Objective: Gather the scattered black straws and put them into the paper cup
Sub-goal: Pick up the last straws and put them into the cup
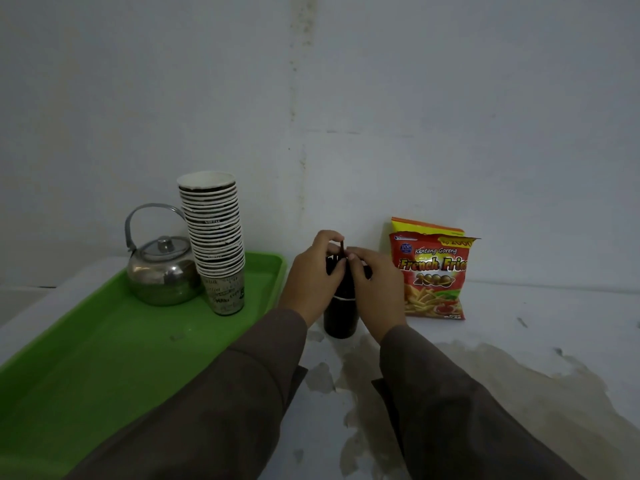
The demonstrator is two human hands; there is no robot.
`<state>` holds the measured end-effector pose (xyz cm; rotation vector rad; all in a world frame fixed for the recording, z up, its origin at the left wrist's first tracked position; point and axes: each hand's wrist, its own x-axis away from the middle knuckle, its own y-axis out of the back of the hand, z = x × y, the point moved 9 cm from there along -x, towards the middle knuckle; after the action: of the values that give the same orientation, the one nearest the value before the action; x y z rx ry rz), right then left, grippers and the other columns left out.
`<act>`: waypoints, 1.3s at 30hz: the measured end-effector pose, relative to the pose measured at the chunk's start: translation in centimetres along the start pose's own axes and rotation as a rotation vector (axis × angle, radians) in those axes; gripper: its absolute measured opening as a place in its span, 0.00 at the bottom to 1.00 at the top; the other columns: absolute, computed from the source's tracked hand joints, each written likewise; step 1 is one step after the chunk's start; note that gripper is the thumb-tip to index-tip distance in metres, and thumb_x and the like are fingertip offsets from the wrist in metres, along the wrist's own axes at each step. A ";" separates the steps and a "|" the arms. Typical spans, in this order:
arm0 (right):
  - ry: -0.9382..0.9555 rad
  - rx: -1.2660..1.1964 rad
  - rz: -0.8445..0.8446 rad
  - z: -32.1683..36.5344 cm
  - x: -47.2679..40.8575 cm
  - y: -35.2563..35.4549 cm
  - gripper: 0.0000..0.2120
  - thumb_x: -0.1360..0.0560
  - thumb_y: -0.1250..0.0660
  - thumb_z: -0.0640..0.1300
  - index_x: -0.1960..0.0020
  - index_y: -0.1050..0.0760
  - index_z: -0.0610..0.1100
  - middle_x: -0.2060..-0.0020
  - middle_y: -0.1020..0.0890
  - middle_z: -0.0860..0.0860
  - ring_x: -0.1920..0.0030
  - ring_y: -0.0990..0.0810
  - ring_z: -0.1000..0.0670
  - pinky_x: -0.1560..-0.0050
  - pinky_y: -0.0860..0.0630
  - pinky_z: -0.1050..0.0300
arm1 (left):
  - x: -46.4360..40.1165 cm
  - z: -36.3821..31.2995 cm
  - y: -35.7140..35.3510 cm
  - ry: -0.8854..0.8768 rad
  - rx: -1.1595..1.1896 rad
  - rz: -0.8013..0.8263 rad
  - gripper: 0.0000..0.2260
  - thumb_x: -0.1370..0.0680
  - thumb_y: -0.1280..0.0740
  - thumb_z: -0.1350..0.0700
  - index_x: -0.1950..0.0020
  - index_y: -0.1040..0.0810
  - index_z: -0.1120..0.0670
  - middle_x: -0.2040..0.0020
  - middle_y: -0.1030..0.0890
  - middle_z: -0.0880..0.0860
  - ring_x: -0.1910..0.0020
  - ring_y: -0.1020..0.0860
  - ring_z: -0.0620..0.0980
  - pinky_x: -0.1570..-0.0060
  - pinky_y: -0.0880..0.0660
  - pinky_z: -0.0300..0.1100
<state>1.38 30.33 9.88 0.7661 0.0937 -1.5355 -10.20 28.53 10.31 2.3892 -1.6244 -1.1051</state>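
A dark paper cup [341, 317] stands on the white table near the wall, between my two hands. A bundle of black straws [337, 268] stands upright in it, one tip [342, 247] poking up above my fingers. My left hand [313, 275] wraps the bundle from the left, fingers closed around it. From the right, my right hand [372, 282] pinches the straws near their tops. Most of the bundle and the cup's rim are hidden behind my hands.
A green tray [104, 341] at the left holds a metal kettle [161, 271] and a tall stack of paper cups [216, 244]. A red French fries snack bag [433, 275] leans on the wall at the right. Stains mark the table [519, 341].
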 end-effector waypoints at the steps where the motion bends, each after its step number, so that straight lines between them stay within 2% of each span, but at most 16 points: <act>1: -0.002 -0.006 0.018 0.1 0.1 -0.1 0.12 0.22 0.42 0.42 0.43 0.23 0.44 0.46 0.19 0.47 0.45 0.24 0.50 0.40 0.27 0.55 | 0.0 -0.2 0.2 -0.012 -0.002 -0.012 0.11 0.24 0.36 0.61 0.43 0.29 0.51 0.49 0.20 0.52 0.50 0.22 0.47 0.54 0.28 0.29; 3: -0.013 -0.036 0.045 0.2 0.1 -0.1 0.13 0.22 0.43 0.43 0.40 0.24 0.45 0.44 0.21 0.48 0.44 0.25 0.52 0.40 0.28 0.59 | -0.1 -0.7 0.7 -0.031 -0.009 -0.050 0.10 0.23 0.38 0.60 0.43 0.26 0.52 0.46 0.20 0.53 0.48 0.23 0.46 0.48 0.27 0.36; 5: -0.053 -0.131 0.034 0.0 0.1 0.7 0.15 0.21 0.46 0.43 0.36 0.28 0.47 0.40 0.24 0.51 0.40 0.29 0.55 0.39 0.33 0.65 | -0.1 -1.1 1.3 -0.050 -0.050 -0.080 0.11 0.21 0.41 0.60 0.40 0.25 0.55 0.42 0.21 0.54 0.45 0.24 0.46 0.45 0.28 0.37; 9: -0.159 -0.328 -0.011 -1.1 0.7 2.5 0.17 0.21 0.48 0.40 0.34 0.31 0.48 0.35 0.26 0.51 0.35 0.31 0.55 0.34 0.35 0.58 | 0.4 -1.6 1.9 -0.042 -0.062 -0.089 0.15 0.21 0.45 0.64 0.37 0.26 0.56 0.38 0.22 0.54 0.39 0.26 0.48 0.39 0.32 0.36; 13: -0.208 -0.367 0.032 -1.6 2.2 2.1 0.19 0.21 0.49 0.39 0.33 0.33 0.47 0.34 0.27 0.49 0.35 0.30 0.53 0.37 0.35 0.60 | 1.7 -1.1 1.8 0.047 -0.035 -0.073 0.16 0.20 0.48 0.64 0.35 0.28 0.56 0.35 0.26 0.54 0.35 0.30 0.48 0.39 0.37 0.33; 17: -0.274 -0.439 0.040 -1.8 3.6 1.6 0.21 0.22 0.49 0.38 0.30 0.38 0.49 0.32 0.31 0.48 0.32 0.33 0.50 0.34 0.35 0.56 | 3.3 -1.3 1.7 0.059 -0.032 -0.014 0.19 0.21 0.49 0.67 0.33 0.32 0.56 0.31 0.30 0.54 0.32 0.34 0.48 0.37 0.42 0.30; 19: -0.303 -0.442 0.041 -2.0 4.2 1.5 0.21 0.21 0.47 0.39 0.29 0.40 0.49 0.30 0.32 0.48 0.32 0.33 0.48 0.33 0.35 0.53 | 4.0 -0.8 1.9 0.105 -0.011 0.005 0.23 0.23 0.49 0.70 0.30 0.37 0.55 0.29 0.35 0.53 0.29 0.38 0.48 0.33 0.44 0.33; 22: -0.332 -0.445 0.055 -2.6 4.9 1.3 0.23 0.23 0.43 0.39 0.29 0.41 0.49 0.30 0.33 0.47 0.34 0.33 0.49 0.38 0.34 0.55 | 5.0 1.3 1.4 0.257 0.060 0.061 0.27 0.24 0.48 0.69 0.26 0.46 0.53 0.25 0.42 0.52 0.26 0.44 0.49 0.27 0.44 0.47; 26: -0.333 -0.416 0.084 -2.9 5.7 1.0 0.24 0.25 0.38 0.41 0.30 0.40 0.48 0.31 0.32 0.47 0.34 0.32 0.48 0.40 0.33 0.56 | 5.6 2.8 0.3 0.385 0.099 0.133 0.31 0.24 0.42 0.66 0.26 0.52 0.51 0.24 0.44 0.54 0.26 0.43 0.53 0.31 0.36 0.56; 30: -0.326 -0.369 0.116 -2.8 6.0 0.5 0.25 0.25 0.37 0.40 0.31 0.39 0.48 0.31 0.32 0.47 0.33 0.32 0.48 0.35 0.33 0.52 | 5.9 3.0 -0.5 0.419 0.203 0.152 0.34 0.24 0.37 0.65 0.25 0.53 0.53 0.24 0.43 0.55 0.26 0.42 0.54 0.30 0.38 0.55; 32: -0.305 -0.350 0.137 -2.6 6.1 0.1 0.24 0.26 0.36 0.40 0.31 0.38 0.48 0.33 0.30 0.47 0.34 0.31 0.48 0.33 0.33 0.49 | 5.9 3.2 -0.8 0.417 0.210 0.158 0.34 0.25 0.36 0.66 0.25 0.52 0.54 0.26 0.40 0.56 0.27 0.40 0.54 0.31 0.36 0.53; 36: -0.253 -0.305 0.138 -2.3 6.0 -0.2 0.20 0.25 0.37 0.43 0.33 0.35 0.47 0.40 0.26 0.51 0.41 0.29 0.54 0.40 0.31 0.58 | 5.6 2.7 -1.0 0.349 0.225 0.161 0.29 0.26 0.35 0.67 0.29 0.40 0.52 0.37 0.27 0.56 0.37 0.28 0.54 0.40 0.27 0.48; 39: -0.263 -0.301 0.132 -2.7 5.5 -0.6 0.20 0.23 0.39 0.47 0.32 0.36 0.47 0.39 0.27 0.51 0.40 0.29 0.53 0.40 0.30 0.57 | 5.0 2.5 -1.1 0.278 0.130 0.167 0.23 0.28 0.32 0.65 0.35 0.32 0.53 0.41 0.25 0.56 0.43 0.24 0.55 0.46 0.25 0.46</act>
<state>2.37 27.03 4.77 0.3224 0.0747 -1.4421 -9.83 25.73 5.35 2.3023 -1.8016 -0.6266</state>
